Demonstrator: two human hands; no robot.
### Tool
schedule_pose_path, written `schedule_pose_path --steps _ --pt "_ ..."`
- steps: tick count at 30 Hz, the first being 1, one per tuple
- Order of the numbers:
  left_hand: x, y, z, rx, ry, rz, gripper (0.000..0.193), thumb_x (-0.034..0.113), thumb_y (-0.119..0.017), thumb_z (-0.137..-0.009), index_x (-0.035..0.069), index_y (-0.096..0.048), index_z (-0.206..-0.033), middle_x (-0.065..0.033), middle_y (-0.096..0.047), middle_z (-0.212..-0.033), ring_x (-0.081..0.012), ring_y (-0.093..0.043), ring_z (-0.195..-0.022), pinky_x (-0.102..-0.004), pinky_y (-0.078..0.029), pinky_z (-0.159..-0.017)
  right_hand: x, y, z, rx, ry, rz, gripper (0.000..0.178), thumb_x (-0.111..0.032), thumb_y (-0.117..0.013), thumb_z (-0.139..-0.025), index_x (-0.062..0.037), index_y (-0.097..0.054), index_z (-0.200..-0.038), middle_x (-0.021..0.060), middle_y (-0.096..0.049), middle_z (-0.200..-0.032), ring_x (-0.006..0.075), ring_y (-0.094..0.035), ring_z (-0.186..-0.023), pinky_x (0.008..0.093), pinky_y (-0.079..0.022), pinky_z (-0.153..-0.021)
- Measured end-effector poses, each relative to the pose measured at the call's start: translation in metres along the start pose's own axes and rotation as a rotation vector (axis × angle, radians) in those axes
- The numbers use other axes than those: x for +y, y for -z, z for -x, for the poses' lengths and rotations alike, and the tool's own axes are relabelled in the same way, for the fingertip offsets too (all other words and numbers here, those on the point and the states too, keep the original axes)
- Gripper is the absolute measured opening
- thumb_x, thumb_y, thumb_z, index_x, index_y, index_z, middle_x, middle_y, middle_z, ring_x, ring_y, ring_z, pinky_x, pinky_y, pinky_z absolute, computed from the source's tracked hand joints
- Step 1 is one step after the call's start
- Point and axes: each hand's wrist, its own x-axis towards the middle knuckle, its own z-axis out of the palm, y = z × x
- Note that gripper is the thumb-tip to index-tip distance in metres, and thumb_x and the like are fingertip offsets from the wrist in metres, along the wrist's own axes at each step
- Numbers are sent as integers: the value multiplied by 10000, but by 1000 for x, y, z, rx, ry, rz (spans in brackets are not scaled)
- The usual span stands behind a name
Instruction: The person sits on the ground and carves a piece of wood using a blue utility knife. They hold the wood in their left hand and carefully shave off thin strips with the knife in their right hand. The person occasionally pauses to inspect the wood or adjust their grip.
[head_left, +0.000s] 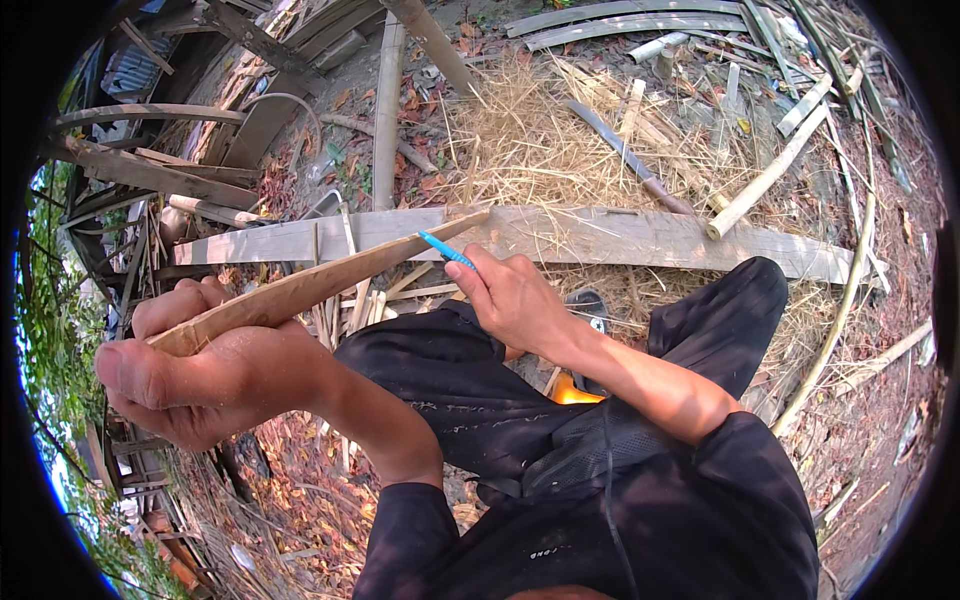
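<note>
My left hand (215, 365) is closed around the near end of a flat, tapering wooden strip (330, 280). The strip is raised and slants away to the right, its far end over a grey plank (650, 232). In my right hand (510, 300), a slim blue ridged tool (446, 249) is pinched between thumb and fingers. Its front end meets or overlaps the strip's edge near the far end; whether it is a pen or a small cutter I cannot make out. Beyond the plank lies a machete (620, 150), blade pointing away and handle resting by the plank's far edge.
Dry shavings (510, 135) cover the ground beyond the plank. A bamboo pole (770, 170) lies to the right, with curved slats (640, 25) at the back. Stacked timber (160, 175) stands at the left. An orange-yellow object (575, 390) sits between my legs.
</note>
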Motion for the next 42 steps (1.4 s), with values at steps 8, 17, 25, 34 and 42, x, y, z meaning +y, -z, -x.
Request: schedule_pose_path --steps 8,17,25,34,42 --pt "9 6 2 -21 37 40 315 260 -474 -906 35 -425 -690 -52 -465 -520 -117 -439 -410 -222 -406 -360 136 -27 -14 80 -119 492 431 -346 -432 -960 24 -608 -824 253 -603 -654 419 -619 -639 492 -507 -593" --pt "-3 10 -5 -3 70 45 323 292 -506 -919 31 -434 -743 -52 -473 -538 -128 -464 -444 -235 -438 -396 124 -39 -36 -23 -147 477 478 -364 -354 -982 32 -606 -886 278 -618 -762 461 -621 -742 509 -513 -676" --pt "5 -2 -3 -22 52 3 350 287 -452 -945 53 -386 -693 -39 -425 -464 -105 -419 -386 -220 -387 -351 234 -66 -35 147 -40 660 485 -421 -338 -983 -1 -547 -860 122 -563 -586 278 -591 -526 393 -497 -491" --pt "-15 8 -14 -31 62 74 339 254 -438 -962 62 -358 -693 -38 -385 -444 -97 -340 -364 -217 -300 -347 15 30 -32 -74 -121 -364 404 -377 -355 -985 -9 -475 -869 98 -457 -533 258 -426 -406 359 -339 -415" --pt "-2 7 -4 -64 100 76 350 326 -433 -951 85 -345 -713 -13 -389 -475 -82 -369 -407 -186 -303 -353 -124 46 30 -81 313 -228 231 -207 -497 -947 21 -459 -940 205 -509 -514 409 -567 -527 474 -408 -450"
